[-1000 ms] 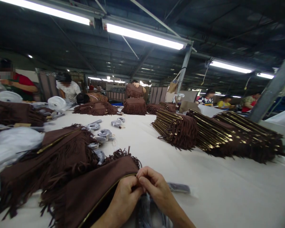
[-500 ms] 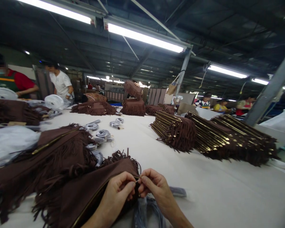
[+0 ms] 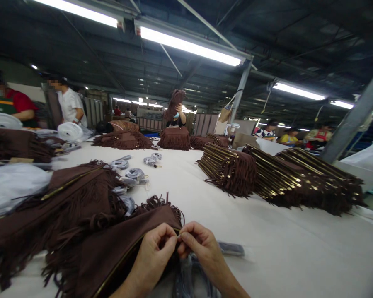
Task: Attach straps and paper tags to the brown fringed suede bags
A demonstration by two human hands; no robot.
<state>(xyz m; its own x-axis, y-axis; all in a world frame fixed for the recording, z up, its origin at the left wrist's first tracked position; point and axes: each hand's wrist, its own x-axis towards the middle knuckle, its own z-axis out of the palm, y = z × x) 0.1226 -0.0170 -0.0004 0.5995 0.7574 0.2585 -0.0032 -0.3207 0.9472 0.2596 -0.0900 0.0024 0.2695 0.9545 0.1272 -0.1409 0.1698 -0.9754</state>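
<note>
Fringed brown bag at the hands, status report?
Left hand, right hand: both pinched, contents too small to identify. Brown bag at left hand. Plastic-wrapped bundle near right hand.

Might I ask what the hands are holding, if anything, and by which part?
The left hand and right hand appear to pinch something tiny by the corner of the brown fringed bag; too small to tell what or which part.

a white-surfaced work table (image 3: 298, 252) is supporting the following units. on the near side, a gold-edged brown fringed bag (image 3: 118, 242) is lying against a second fringed bag (image 3: 81, 190). plastic-wrapped strap coils (image 3: 136, 174) are lying just beyond. a wrapped dark strip (image 3: 231, 249) is lying flat near the first bag. on the right, slanted bag stacks (image 3: 267, 174) are resting. on the far side, fringed brown piles (image 3: 121, 140) are resting.
</note>
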